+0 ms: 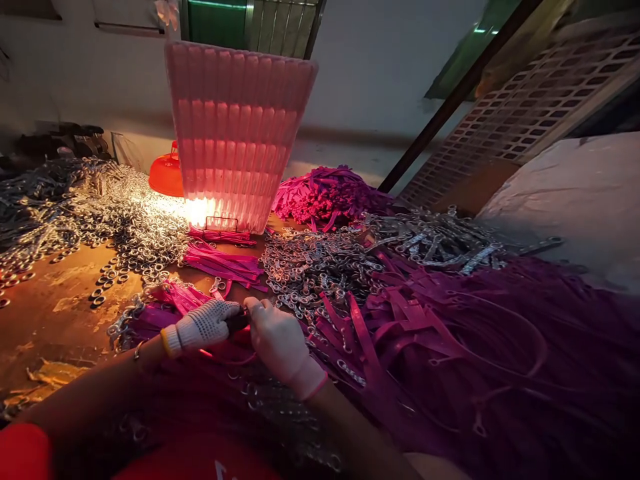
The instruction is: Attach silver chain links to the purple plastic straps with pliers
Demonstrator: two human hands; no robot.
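Observation:
My left hand (pixel 204 327), in a white knit glove with dark dots and a yellow cuff, is closed in front of me. Close against it on the right is my right hand (pixel 281 343), in a white glove with a pink cuff, its fingers pinched together. A small dark piece (pixel 237 322) shows between the two hands; its kind is too dim to tell. Pink-purple straps (pixel 173 300) with metal ring ends lie just behind my left hand. More purple straps (pixel 230 353) hang below the hands, partly hidden by them.
Metal rings and links (pixel 150 233) are heaped at the left, with more metal chain pieces (pixel 320 267) in the middle. Purple straps (pixel 450 333) cover the right side. A red lamp (pixel 167 175) glows behind a ribbed translucent panel (pixel 240 127). Another purple bundle (pixel 330 193) lies behind.

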